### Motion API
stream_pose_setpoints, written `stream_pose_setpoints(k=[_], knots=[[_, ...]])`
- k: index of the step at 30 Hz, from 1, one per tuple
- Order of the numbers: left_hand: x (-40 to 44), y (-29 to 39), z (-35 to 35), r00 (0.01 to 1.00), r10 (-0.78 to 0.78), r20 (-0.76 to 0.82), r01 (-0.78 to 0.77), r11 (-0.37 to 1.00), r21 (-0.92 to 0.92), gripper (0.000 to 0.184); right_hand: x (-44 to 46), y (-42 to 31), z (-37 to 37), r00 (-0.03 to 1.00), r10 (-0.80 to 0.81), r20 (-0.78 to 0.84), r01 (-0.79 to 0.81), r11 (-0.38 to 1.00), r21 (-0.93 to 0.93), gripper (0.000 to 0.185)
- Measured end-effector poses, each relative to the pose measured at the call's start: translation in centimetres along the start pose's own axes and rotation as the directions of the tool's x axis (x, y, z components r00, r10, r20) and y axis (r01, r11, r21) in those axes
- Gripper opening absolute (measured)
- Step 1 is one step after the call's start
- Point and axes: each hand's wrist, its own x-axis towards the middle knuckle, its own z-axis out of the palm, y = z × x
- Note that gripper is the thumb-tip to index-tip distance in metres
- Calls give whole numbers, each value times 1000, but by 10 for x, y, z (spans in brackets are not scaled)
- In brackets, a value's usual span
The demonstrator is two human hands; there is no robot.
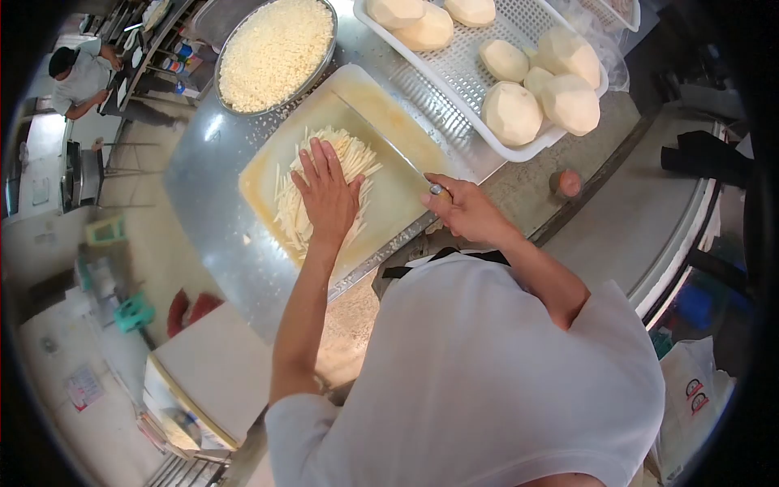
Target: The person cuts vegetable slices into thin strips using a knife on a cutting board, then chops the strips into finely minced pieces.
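My left hand (329, 188) lies flat with fingers spread on a pile of pale, thin vegetable strips (347, 146). The strips rest on a yellowish cutting board (396, 213). At the board's right side, my right hand (466, 209) is closed around the handle of a knife (380, 134). Its long blade reaches across the board toward the far left, beyond the strips and apart from my left hand. I cannot tell whether the blade touches the board.
A metal bowl (333, 50) heaped with finely chopped pale pieces (276, 53) stands behind the board. To its right, a white perforated basket (445, 88) holds several peeled root vegetables (513, 114). The board lies on a metal table (223, 183). Another person (85, 81) works at the far left.
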Motion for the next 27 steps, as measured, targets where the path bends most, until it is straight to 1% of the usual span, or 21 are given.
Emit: stream_pose_setpoints(k=[1,3,6,7,9,10,12,13,14,17,18,20,21,23,24,26,27], knots=[[0,-1,-2,1000,-4,21,4,1000,6,94,2,6,4,995,-91,-42,88,993,-79,63],[0,0,-5,1000,-14,25,15,1000,-12,96,10,18,14,954,-280,-110,248,938,-242,59],[-3,2,-9,998,-21,59,25,998,-64,99,15,15,27,970,-241,-15,231,942,-245,53],[1,1,-10,998,-28,64,33,996,-81,100,15,8,26,974,-225,-9,215,942,-258,53],[-11,1,-17,999,-31,-37,24,981,-191,104,11,-5,25,982,-187,4,180,944,-276,51],[-19,3,-22,996,-35,-88,12,969,-246,106,13,1,26,971,-236,-27,220,939,-264,52],[-49,13,-42,997,-11,71,26,975,-219,107,14,20,24,942,-322,-90,293,924,-246,54],[-61,15,-49,989,-4,150,34,979,-203,107,11,19,20,954,-285,-90,263,944,-201,53],[-73,7,-33,988,7,154,22,982,-186,104,8,16,14,965,-248,-87,233,960,-156,52],[-80,-15,5,999,-34,37,37,995,-95,99,8,25,5,998,-70,-2,70,994,83,45],[-78,-14,5,999,-34,43,38,995,-96,97,9,30,1,999,-6,45,-1,985,170,42],[-75,-15,3,998,-48,47,52,994,-93,95,8,35,-1,996,-62,67,38,945,325,36],[-75,-13,-3,997,-53,49,59,989,-138,93,7,37,-2,993,-91,76,53,915,400,33],[-77,-8,-16,996,-65,56,76,971,-226,90,4,37,-7,986,-99,138,15,862,507,32],[-77,-7,-23,997,-77,-30,63,948,-313,86,4,38,-9,980,-106,168,-6,828,560,32],[-74,1,-38,973,-116,-197,9,881,-473,79,11,54,-9,894,-274,355,-129,601,788,35],[-68,10,-47,948,-292,-127,77,596,-799,76,14,62,-6,831,-370,415,-219,467,857,36]])
